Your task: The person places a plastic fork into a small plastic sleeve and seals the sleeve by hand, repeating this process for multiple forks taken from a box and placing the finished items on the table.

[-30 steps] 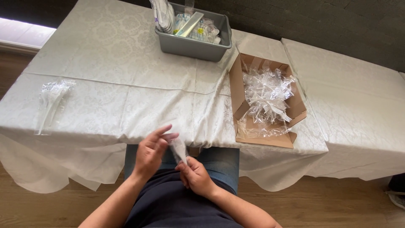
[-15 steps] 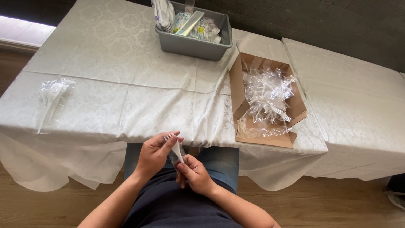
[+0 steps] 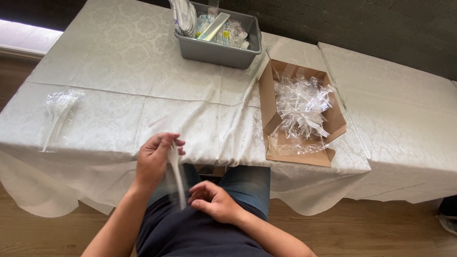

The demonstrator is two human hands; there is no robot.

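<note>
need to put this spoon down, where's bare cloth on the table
Widest bare stretch: between the clear bag pile at the left edge and the cardboard box, in front of the grey bin. The right table section past the box is bare too. Crowded: inside the box and bin.

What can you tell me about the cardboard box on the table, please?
The cardboard box is brown, shallow and open, with its flaps folded outward. It lies flat on the white tablecloth near the table's front edge, just right of the grey tub without clearly touching it. Inside is a loose heap of clear plastic-wrapped forks, white tines visible. Neither hand touches it.
</note>
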